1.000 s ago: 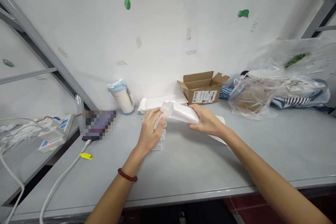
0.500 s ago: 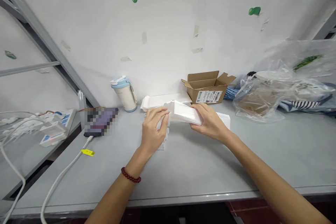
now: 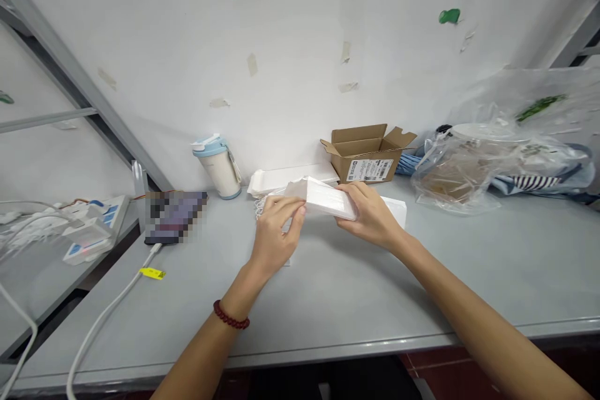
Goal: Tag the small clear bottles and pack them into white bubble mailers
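Above the middle of the desk, a white oblong pack (image 3: 328,199), with pleated-looking layers and a thin film-like end, is held in the air. My right hand (image 3: 368,212) is closed around its right end, thumb below and fingers on top. The fingertips of my left hand (image 3: 277,228) pinch the thin material at its left end. Behind it, against the wall, lies a similar white stack (image 3: 295,176), with thin white loops (image 3: 259,206) at its left. Another white piece (image 3: 395,209) shows on the desk beyond my right hand.
An open cardboard box (image 3: 368,153) stands by the wall. Left of the stack is a cream and blue tumbler (image 3: 219,167). A phone (image 3: 175,215) with a white cable (image 3: 112,315) lies at left, near power strips (image 3: 100,228). Clear plastic bags (image 3: 464,169) and blue cloth fill the right back.
My left fingers have closed in on the left end of the white pack, covering more of the loose material there. The view has shifted slightly; my right hand keeps its grip.
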Demonstrator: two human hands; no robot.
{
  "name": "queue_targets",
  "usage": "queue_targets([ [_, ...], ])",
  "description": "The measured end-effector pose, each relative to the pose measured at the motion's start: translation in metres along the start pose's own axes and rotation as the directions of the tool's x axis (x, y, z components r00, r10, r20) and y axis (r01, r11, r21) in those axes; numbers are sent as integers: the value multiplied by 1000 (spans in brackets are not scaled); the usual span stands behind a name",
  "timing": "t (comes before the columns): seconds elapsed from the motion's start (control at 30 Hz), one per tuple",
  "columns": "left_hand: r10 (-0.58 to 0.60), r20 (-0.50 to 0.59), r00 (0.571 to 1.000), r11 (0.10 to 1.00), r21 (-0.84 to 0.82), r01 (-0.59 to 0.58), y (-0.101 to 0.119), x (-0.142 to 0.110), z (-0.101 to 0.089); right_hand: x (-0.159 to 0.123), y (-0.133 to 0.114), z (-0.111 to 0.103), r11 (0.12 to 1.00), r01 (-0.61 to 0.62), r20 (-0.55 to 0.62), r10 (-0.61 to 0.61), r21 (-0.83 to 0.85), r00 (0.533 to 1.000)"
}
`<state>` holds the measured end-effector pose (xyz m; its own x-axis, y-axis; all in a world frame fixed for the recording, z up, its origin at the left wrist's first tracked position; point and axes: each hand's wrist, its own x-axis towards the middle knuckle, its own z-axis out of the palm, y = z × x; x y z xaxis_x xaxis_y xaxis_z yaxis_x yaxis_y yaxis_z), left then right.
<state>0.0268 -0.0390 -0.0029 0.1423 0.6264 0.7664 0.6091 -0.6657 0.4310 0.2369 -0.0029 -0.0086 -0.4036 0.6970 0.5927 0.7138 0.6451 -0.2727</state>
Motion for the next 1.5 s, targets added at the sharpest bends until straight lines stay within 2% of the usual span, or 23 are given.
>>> queue_targets([
  [0.1, -98, -26, 995, 995, -17, 97, -2, 2, -6, 0, 3, 2, 999, -23, 17, 23, -25, 1000],
  [0.2, -311, -104, 945, 950, 1, 313, -11, 8, -20, -1, 9, 3, 990, -80, -7, 80, -113, 997],
  [0.27, -411, -29, 911, 909, 52, 412, -19, 12, -29, -2, 14, 4, 967, -119, -29, 115, -226, 993],
  [0.37, -405, 157, 901, 910, 162, 381, -27, 13, -33, -3, 18, 5, 917, -161, -52, 152, -365, 987],
  [0.5, -316, 337, 887, 945, 199, 261, -28, 9, -35, -4, 18, 7, 903, -166, -64, 153, -396, 986],
  [0.57, -329, 390, 860, 941, 216, 262, -28, 8, -39, -3, 17, 6, 902, -164, -75, 146, -399, 986],
  [0.73, -422, 436, 795, 905, 258, 339, -33, 11, -48, -2, 15, 3, 902, -181, -83, 161, -393, 983],
  [0.8, -448, 408, 796, 892, 264, 367, -35, 14, -50, -2, 14, 4, 900, -183, -63, 172, -395, 983],
  [0.9, -478, 264, 838, 878, 179, 444, -35, 18, -51, -3, 12, 6, 906, -162, -21, 167, -390, 986],
  [1.0, -478, 37, 878, 873, -88, 479, -34, 20, -49, -3, 10, 9, 930, -124, -1, 131, -346, 991],
  [1.07, -472, -112, 874, 862, -268, 431, -30, 21, -45, -4, 10, 11, 948, -102, 7, 109, -302, 994],
  [1.13, -473, -201, 858, 845, -379, 377, -26, 21, -41, -4, 10, 11, 964, -91, 15, 98, -250, 995],
  [1.2, -483, -207, 851, 823, -439, 360, -22, 20, -36, -4, 9, 11, 978, -88, 19, 93, -190, 995],
  [1.37, -486, -55, 873, 761, -517, 391, -13, 16, -25, -4, 5, 10, 997, -55, 14, 56, -59, 998],
  [1.5, -490, -15, 872, 741, -534, 407, -9, 12, -18, -4, 3, 11, 999, -40, -10, 40, 3, 999],
])
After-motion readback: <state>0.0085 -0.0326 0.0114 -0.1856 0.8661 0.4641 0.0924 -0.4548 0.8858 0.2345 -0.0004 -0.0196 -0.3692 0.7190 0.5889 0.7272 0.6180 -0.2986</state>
